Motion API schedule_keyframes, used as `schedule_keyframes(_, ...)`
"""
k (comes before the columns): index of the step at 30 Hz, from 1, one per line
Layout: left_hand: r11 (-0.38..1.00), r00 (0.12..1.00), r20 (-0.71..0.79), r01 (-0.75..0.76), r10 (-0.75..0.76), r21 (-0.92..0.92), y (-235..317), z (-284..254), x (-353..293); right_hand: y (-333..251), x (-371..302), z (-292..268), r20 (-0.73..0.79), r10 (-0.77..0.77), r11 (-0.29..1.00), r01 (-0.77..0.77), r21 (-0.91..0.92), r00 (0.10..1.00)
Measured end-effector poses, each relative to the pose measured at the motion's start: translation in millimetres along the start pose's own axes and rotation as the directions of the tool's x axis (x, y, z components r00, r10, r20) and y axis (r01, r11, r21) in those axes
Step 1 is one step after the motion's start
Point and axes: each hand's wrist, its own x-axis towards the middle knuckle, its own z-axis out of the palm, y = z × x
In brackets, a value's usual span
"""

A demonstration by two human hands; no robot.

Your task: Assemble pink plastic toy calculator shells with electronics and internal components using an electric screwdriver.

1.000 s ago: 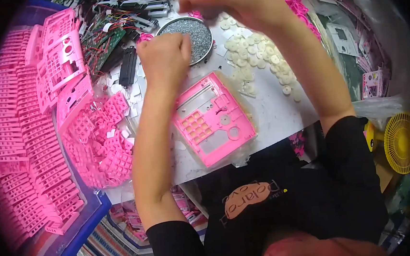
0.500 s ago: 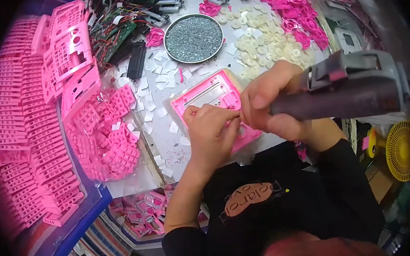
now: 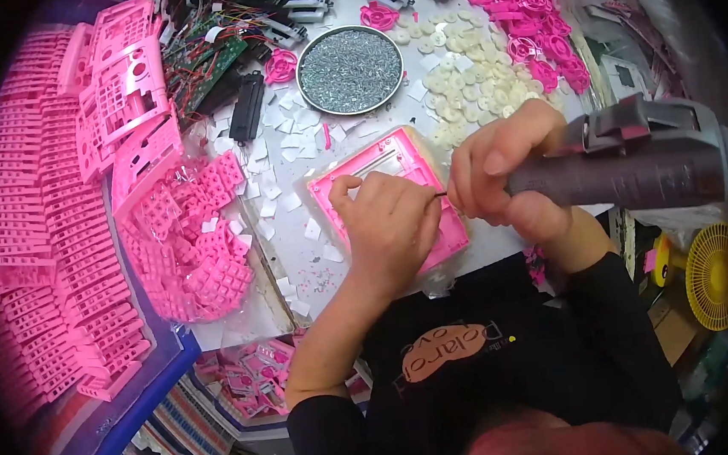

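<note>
Right grip wrapped round electric screwdriver, tool body toward 3 o'clock. Left grip narrow by the bit; can't tell if it holds anything. Pink housing under left grip, near front edge of the desk. Step looks like bit line-up; next move calls for steady alignment. From housing: dish of small metal parts at 12, cream discs at 1, bare room at 4.

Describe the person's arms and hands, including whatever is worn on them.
Black sleeves end around the elbows, with no markings visible on them. The left forearm and right forearm are bare. The left hand and right hand are ungloved; no watch or bracelet shows.
</note>
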Motion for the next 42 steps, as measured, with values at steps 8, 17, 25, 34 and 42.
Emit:
schedule_keyframes(8,0.955,0.956,0.284,-0.015,-0.073,0.295,2,17,40,3,19,-33,-0.136,-0.201,0.971,0.215,0.101,0.97)
schedule_keyframes(17,0.9,0.934,0.357,-0.161,0.007,0.405,10,83,47,0,21,-44,-0.14,-0.178,0.982,0.184,0.032,0.974)
schedule_keyframes(25,0.962,0.967,0.25,-0.11,0.047,0.249,0,-3,52,-7,24,-40,-0.118,-0.126,0.989,0.114,-0.098,0.985)
schedule_keyframes(34,0.69,0.21,0.66,0.136,-0.721,0.711,50,-182,-81,2,28,-48,-0.068,-0.169,0.986,0.169,-0.017,0.983)
schedule_keyframes(42,0.93,0.988,0.134,0.026,-0.081,0.366,-51,-59,55,1,36,-10,-0.052,-0.023,0.998,0.02,-0.06,0.998)
